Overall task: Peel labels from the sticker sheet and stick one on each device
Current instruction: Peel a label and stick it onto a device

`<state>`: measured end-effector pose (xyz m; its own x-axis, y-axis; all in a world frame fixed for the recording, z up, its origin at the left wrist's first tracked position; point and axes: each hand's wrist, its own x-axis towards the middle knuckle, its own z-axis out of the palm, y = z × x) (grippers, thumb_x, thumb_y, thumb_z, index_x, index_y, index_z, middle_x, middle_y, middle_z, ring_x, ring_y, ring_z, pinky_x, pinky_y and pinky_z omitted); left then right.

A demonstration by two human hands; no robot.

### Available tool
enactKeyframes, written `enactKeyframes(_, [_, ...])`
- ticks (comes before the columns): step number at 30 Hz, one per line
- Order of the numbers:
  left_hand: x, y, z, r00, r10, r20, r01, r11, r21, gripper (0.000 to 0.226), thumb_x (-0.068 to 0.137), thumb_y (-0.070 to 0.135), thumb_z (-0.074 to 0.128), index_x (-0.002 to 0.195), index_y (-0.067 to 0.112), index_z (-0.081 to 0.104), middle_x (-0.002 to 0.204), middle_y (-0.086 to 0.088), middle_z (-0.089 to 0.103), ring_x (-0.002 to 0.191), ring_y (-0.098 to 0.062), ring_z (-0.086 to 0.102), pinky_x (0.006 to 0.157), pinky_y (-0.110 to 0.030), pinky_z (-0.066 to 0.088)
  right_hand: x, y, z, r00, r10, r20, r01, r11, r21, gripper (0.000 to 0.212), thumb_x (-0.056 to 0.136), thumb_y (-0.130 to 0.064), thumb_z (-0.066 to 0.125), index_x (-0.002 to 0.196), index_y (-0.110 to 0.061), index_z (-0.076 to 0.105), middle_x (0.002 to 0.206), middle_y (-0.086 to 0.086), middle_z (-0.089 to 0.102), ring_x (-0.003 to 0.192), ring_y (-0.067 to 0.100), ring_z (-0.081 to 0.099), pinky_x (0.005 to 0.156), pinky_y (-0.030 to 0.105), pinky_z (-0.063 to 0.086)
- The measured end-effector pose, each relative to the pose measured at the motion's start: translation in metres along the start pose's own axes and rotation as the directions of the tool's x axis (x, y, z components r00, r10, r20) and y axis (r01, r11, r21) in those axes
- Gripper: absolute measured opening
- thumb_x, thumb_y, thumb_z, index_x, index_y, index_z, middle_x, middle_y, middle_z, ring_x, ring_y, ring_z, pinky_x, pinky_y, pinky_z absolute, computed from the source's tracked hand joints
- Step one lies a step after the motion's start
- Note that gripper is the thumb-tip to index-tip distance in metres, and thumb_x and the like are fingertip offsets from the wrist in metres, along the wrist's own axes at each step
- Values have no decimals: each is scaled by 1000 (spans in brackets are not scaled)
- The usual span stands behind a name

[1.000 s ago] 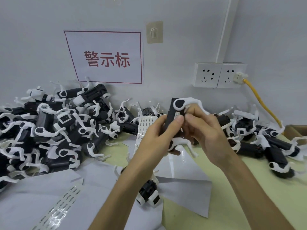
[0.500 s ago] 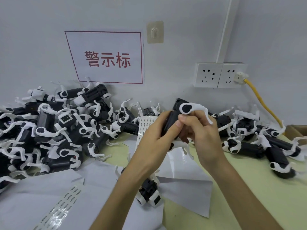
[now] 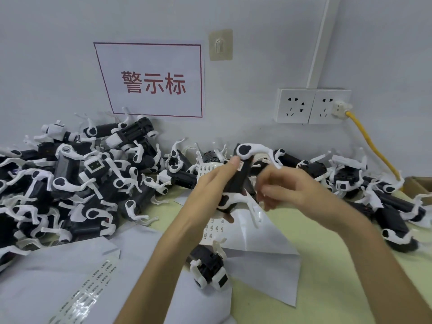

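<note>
Your left grip is wrapped round the black device. Fingers are curled on its body, and the thumb is pressed near the top, just under the white leg that arcs over it. The device is held off the bench, tilted, top end toward the wall. A second white leg pokes out below your palm.

Your right grip sits just right of the device with fingers loosely curled. It's motion-blurred, so I can't tell whether it pinches anything or touches the device.

The sticker sheet lies on the bench behind the left grip, with rows of small labels showing above and below the wrist. One more device lies on white paper beside your left forearm. A separate label strip lies on paper lower left.

A big pile of devices is heaped left against the wall, with a smaller pile on the right.

On the wall:
- a red-lettered sign
- an adhesive hook
- a double socket with a yellow cable plugged into its right half

A cardboard box corner shows at the far right edge.
</note>
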<state>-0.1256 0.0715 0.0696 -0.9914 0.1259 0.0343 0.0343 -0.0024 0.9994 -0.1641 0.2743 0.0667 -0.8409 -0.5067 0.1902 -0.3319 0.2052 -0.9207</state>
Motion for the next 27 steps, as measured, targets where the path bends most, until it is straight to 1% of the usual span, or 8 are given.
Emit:
enactKeyframes(4, [1, -4, -4, 1000, 23, -21, -23, 999, 46, 42, 93, 56, 65, 100, 15, 72, 75, -4, 70, 63, -17, 62, 52, -31, 49, -14, 3, -35, 977, 211, 36, -204, 967, -152, 22, 104, -7, 51, 96, -8, 72, 90, 14, 74, 77, 27, 72, 71, 30, 57])
enactKeyframes(8, [1, -3, -4, 995, 10, 100, -24, 991, 135, 32, 96, 48, 64, 92, 17, 71, 78, -6, 71, 62, -18, 61, 49, -26, 45, -14, -2, -36, 968, 58, -244, -57, 998, 14, 30, 107, -27, 45, 100, -18, 73, 95, 1, 75, 83, 17, 73, 71, 25, 59])
enactKeyframes(13, [-2, -4, -1, 963, -38, 267, -26, 972, 235, 41, 87, 51, 60, 103, 15, 71, 80, -1, 69, 72, -17, 65, 57, -32, 47, 10, -9, -12, 948, 307, 79, -309, 951, 9, 23, 102, -35, 50, 105, -23, 69, 90, -2, 75, 80, 18, 70, 67, 31, 53])
enactKeyframes(17, [-2, -7, -7, 944, -119, 308, 54, 976, 211, 33, 90, 41, 64, 118, 24, 68, 108, -5, 72, 94, -25, 74, 64, -37, 59, -11, 4, -27, 986, 99, 132, -106, 993, 44, 41, 87, -51, 62, 111, -19, 72, 101, 11, 72, 85, 24, 71, 68, 25, 54])
enactKeyframes(21, [7, -7, -17, 998, -61, 5, 60, 996, 72, 25, 102, 40, 54, 121, 25, 63, 119, -2, 70, 97, -27, 75, 74, -47, 64, -17, 21, -50, 988, 125, -93, -106, 977, 187, 38, 91, -42, 63, 103, -8, 76, 95, 15, 75, 82, 34, 73, 64, 32, 58])
enactKeyframes(25, [16, -8, -38, 973, 5, -230, 14, 996, 83, 27, 103, 41, 52, 122, 25, 63, 121, 3, 70, 103, -17, 73, 91, -44, 59, -28, 40, -84, 839, 254, -480, 58, 837, 544, 19, 90, -37, 64, 96, -20, 70, 107, 16, 71, 82, 26, 74, 65, 31, 62])
enactKeyframes(26, [17, -10, -43, 968, 4, -250, 19, 996, 90, 26, 103, 40, 53, 122, 25, 63, 121, 4, 70, 106, -16, 72, 93, -42, 57, -30, 46, -94, 817, 229, -530, 148, 804, 577, 15, 95, -34, 60, 90, -23, 69, 109, 16, 70, 80, 24, 74, 65, 29, 61])
enactKeyframes(27, [18, -11, -47, 965, 0, -261, 28, 994, 102, 24, 104, 40, 53, 122, 26, 63, 121, 5, 71, 107, -15, 71, 94, -41, 56, -42, 48, -104, 761, 137, -634, 157, 910, 385, 19, 97, -35, 57, 91, -22, 69, 114, 15, 69, 86, 26, 74, 69, 29, 61])
